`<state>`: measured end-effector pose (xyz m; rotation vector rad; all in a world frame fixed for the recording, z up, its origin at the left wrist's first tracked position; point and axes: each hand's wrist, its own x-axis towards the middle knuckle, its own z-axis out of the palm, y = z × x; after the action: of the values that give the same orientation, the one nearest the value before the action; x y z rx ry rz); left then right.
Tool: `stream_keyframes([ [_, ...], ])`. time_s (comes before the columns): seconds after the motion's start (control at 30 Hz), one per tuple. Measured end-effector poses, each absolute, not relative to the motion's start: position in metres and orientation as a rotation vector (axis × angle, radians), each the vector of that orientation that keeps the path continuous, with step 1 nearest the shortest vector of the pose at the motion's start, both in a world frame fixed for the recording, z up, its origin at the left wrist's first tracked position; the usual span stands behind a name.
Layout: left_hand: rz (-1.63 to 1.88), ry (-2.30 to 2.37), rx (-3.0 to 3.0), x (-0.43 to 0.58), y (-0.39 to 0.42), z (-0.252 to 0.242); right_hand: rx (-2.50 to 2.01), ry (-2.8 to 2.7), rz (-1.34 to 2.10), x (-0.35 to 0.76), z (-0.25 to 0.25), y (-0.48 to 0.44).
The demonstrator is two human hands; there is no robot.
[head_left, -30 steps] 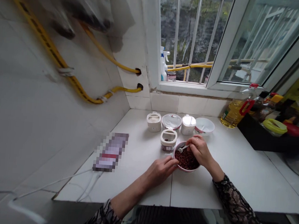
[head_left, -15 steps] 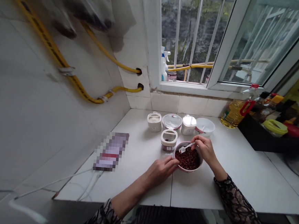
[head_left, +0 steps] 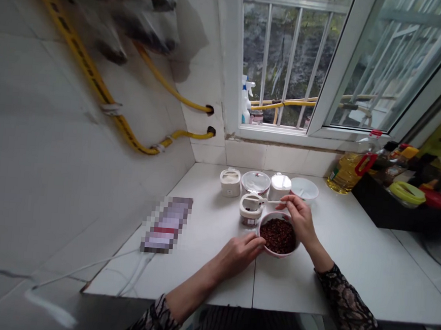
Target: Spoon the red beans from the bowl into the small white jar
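A pink bowl (head_left: 262, 246) full of dark red beans (head_left: 278, 235) stands on the white counter (head_left: 350, 266). My left hand (head_left: 238, 253) rests against the bowl's left rim, fingers curled on it. My right hand (head_left: 299, 218) is behind the bowl and pinches a small white spoon (head_left: 267, 201), which reaches left over an open white jar (head_left: 250, 210) with dark contents just behind the bowl.
Three lidded white jars (head_left: 255, 183) and a white bowl (head_left: 304, 189) line the back. An oil bottle (head_left: 348, 167) and a black tray of condiments (head_left: 401, 199) stand at the right. A blurred packet (head_left: 167, 224) and white cables (head_left: 82, 266) lie left. Yellow hoses (head_left: 165, 87) run along the wall.
My right hand lifted the spoon out of the beans and carried it back and left over the open jar. My left hand stayed on the bowl.
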<state>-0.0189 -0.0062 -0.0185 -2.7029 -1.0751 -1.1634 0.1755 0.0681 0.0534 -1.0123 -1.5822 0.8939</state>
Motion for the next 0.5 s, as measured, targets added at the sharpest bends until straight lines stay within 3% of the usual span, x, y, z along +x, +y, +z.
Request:
stream_keyframes([
  [0.2,-1.160,-1.081,-2.696,-0.019,-0.007,-0.017,-0.721,-2.128,0.252,0.164,0.055,0.060],
  [0.5,-1.178,-1.075,-2.691,-0.019,-0.007,-0.016,-0.980,-1.919,0.431,0.195,0.055,0.068],
])
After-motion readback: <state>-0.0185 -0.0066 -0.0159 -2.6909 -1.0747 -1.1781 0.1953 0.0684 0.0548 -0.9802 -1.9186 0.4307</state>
